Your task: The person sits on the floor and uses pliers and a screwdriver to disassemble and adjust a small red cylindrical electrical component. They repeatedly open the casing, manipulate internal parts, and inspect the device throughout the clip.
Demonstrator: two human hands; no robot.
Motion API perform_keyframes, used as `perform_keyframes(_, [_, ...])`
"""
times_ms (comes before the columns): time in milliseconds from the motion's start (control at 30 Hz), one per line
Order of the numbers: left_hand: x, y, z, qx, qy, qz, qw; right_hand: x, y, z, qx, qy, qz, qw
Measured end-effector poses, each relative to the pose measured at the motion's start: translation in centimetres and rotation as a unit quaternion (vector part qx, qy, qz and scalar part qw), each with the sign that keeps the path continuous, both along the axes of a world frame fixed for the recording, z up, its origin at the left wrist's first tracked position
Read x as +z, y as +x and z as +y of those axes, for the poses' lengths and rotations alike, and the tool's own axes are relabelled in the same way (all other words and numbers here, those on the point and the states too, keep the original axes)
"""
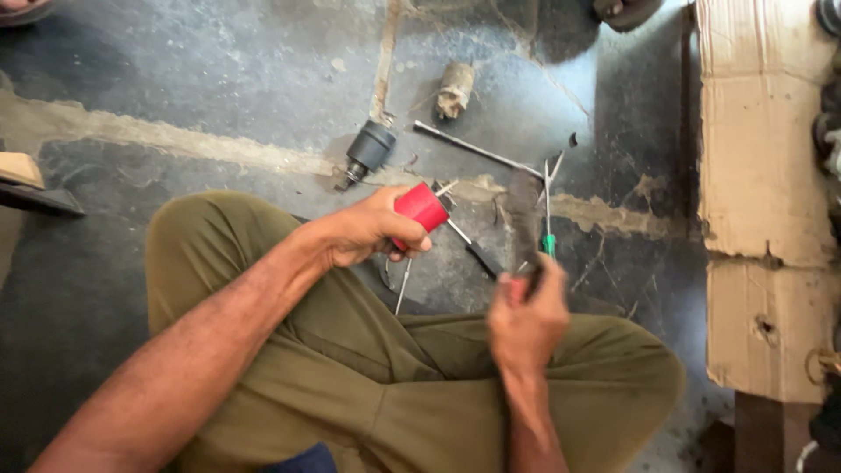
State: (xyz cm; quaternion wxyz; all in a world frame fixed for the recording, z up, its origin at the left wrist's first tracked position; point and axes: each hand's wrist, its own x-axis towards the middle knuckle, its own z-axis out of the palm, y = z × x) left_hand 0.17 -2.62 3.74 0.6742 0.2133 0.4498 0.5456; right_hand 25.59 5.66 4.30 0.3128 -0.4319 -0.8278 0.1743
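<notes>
My left hand (368, 229) grips a red cylindrical part (421, 208) above my left knee. A thin metal pin juts from the part's far end. My right hand (526, 317) is closed around the lower end of a dark, flat, blurred brush-like tool (524, 219) that points away from me. The two hands are apart, over my crossed legs in olive trousers (350, 368). On the floor between them lie a green-handled screwdriver (547, 223), a dark-handled tool (477, 252) and a thin metal rod (404, 282).
On the stained concrete floor beyond lie a black cylindrical chuck-like part (366, 151), a long metal rod (477, 149) and a dirty cloth roll (455, 89). Worn cardboard (762, 175) covers the right side. A wooden piece (26, 180) sits at far left.
</notes>
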Motion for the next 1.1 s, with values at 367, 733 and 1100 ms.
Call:
perform_keyframes(367, [0.1, -0.5, 0.0, 0.016, 0.063, 0.075, 0.995, 1.0, -0.6, -1.2, 0.058, -0.036, -0.067, 0.995])
perform_keyframes(733, [0.5, -1.1, 0.0, 0.010, 0.147, 0.110, 0.983, 1.4, -0.3, -2.5, 0.067, 0.060, 0.186, 0.978])
perform_keyframes(1100, [0.6, -1.2, 0.3, 0.074, 0.095, 0.142, 0.982, -0.8, 0.2, -0.3, -0.036, -0.182, 0.133, 0.973])
